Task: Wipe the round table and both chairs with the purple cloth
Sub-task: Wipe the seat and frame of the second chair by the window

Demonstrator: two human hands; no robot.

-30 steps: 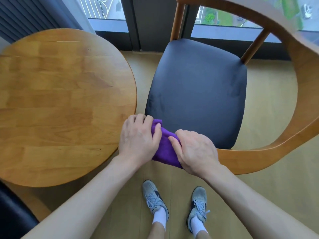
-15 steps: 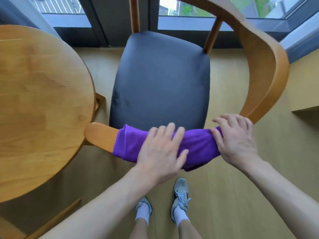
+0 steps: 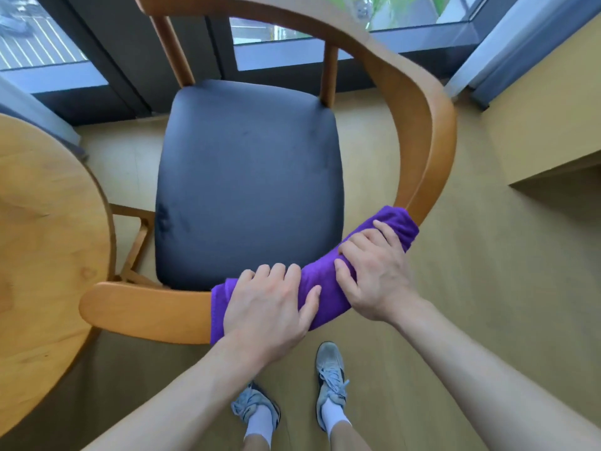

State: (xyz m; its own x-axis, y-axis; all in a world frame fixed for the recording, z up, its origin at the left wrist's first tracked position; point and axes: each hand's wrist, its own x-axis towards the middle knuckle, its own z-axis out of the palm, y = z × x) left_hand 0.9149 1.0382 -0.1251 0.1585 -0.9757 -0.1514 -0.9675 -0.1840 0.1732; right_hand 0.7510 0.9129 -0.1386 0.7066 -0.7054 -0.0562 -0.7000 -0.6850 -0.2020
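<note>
Over the near curve of the wooden chair rail: purple cloth wrapped around the wood, running from below the seat's front edge up toward the right bend. Left hand clamped on the cloth's left part, fingers curled over the top, thumb pressed against the purple fold; grip holding cloth and rail together. Right hand higher along the curve, fingers curled into the cloth, grip likewise closed around cloth and rail. Bare wood of the rail exposed left of the cloth. Dark padded seat just beyond the hands. Round wooden surface at left, close beside the rail's left end. Below, on the floor, two grey sneakers with white socks. Windows behind the chair.
</note>
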